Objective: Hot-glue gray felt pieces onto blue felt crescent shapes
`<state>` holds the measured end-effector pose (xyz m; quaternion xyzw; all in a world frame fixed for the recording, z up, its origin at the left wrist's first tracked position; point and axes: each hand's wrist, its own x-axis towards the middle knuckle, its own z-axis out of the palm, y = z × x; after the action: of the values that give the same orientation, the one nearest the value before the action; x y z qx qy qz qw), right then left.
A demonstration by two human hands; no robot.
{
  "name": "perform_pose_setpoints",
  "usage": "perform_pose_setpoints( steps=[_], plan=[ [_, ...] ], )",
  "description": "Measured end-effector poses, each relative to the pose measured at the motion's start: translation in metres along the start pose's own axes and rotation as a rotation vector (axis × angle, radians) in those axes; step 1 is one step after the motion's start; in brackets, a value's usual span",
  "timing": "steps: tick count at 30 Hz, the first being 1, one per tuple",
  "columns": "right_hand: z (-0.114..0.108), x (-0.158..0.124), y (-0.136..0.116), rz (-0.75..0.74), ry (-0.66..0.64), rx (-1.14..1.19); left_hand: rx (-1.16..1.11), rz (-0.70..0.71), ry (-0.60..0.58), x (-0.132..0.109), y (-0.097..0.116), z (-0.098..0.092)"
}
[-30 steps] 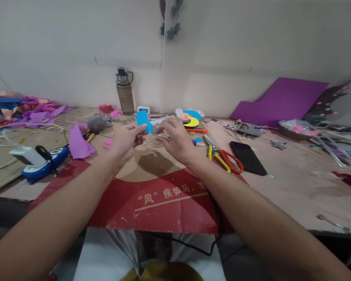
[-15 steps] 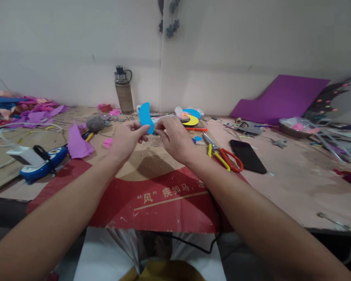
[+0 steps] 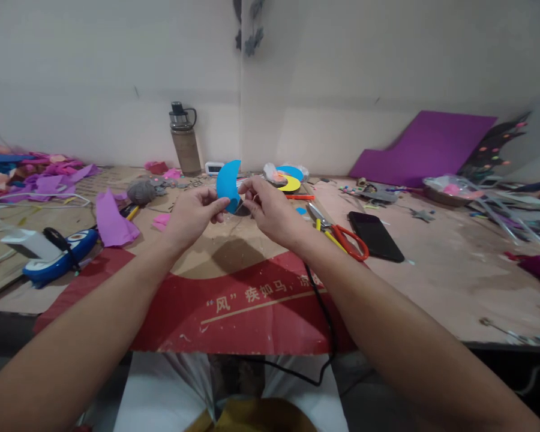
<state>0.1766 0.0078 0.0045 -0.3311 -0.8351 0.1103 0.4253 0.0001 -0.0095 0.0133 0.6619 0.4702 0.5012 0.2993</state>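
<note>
A blue crescent-shaped foam piece [image 3: 227,182] stands upright above the middle of the table. My left hand [image 3: 193,216] pinches its lower end between thumb and fingers. My right hand [image 3: 272,211] is closed right beside it, fingertips meeting the same lower end; whether they also hold something small there I cannot make out. Both hands hover over a brown and red cardboard sheet [image 3: 234,300] with white lettering.
Red and yellow scissors [image 3: 342,234] and a black phone [image 3: 375,236] lie right of my hands. Yellow and blue foam pieces [image 3: 290,179], a bottle [image 3: 182,141], a grey ball [image 3: 140,192], purple scraps [image 3: 110,222], a blue glue gun [image 3: 54,255] and a purple sheet [image 3: 425,147] surround them.
The blue crescent has been turned from tilted to upright and lifted a little. Both hands stayed together; the view shifted slightly to the right.
</note>
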Motion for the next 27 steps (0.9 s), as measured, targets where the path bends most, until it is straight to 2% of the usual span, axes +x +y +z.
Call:
perform_pose_setpoints(
  steps=[10,12,17,27],
  plan=[
    [-0.004,-0.005,0.003,-0.065,-0.038,-0.363,0.071,0.034,-0.029,0.001,-0.001,-0.003],
    [-0.003,-0.005,0.001,-0.038,-0.012,-0.338,0.085,0.038,-0.032,0.001,0.000,-0.003],
    [-0.003,-0.005,-0.007,0.150,-0.023,-0.164,0.060,0.014,-0.034,0.000,0.003,-0.003],
    [-0.003,-0.004,0.002,0.150,0.003,0.040,0.027,0.065,-0.145,0.000,0.001,-0.004]
  ],
)
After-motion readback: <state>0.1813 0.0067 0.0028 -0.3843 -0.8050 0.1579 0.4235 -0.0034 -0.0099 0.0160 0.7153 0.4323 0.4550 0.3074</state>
